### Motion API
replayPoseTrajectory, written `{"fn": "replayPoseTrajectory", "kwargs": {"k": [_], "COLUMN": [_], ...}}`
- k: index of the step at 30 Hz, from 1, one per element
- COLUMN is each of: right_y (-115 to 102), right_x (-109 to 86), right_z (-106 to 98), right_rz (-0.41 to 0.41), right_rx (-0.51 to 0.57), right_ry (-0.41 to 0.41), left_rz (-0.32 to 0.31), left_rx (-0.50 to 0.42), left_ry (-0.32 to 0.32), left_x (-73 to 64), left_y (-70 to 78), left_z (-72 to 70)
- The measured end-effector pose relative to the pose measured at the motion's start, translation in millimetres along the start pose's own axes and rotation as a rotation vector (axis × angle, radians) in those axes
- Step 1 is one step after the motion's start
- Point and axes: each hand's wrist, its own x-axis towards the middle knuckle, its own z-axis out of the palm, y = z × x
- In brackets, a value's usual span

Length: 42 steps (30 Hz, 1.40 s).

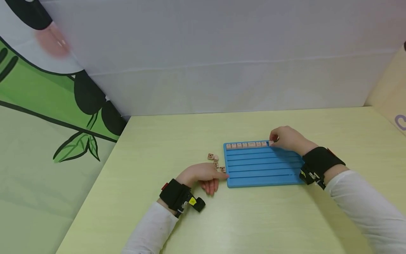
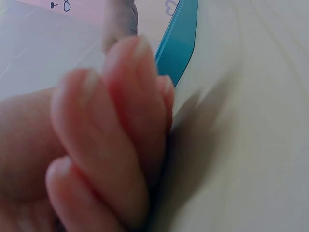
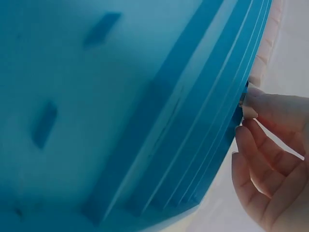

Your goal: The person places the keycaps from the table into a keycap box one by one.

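beige tile partly behind right hand

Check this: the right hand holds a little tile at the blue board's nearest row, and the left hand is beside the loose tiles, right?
Not the nearest row: the right hand holds the tile at the farthest row of the blue board, as the head view shows. The left hand is beside the loose tiles.

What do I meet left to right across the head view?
Green leaf print → left wristband → loose tiles → row of tiles → right hand → purple outline on the side wall.
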Motion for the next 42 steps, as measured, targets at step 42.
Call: {"fn": "replayPoseTrajectory", "kwargs": {"k": [42], "right_y": [-1.1], "right_x": [2.7], "right_z": [4.2], "right_rz": [-0.006], "right_rx": [0.000], "right_ry": [0.007], "left_rz": [0.008], "left_rx": [0.010], "left_ry": [-0.005], "left_x": [0.2], "left_y": [0.1], "left_z": [-0.3]}}
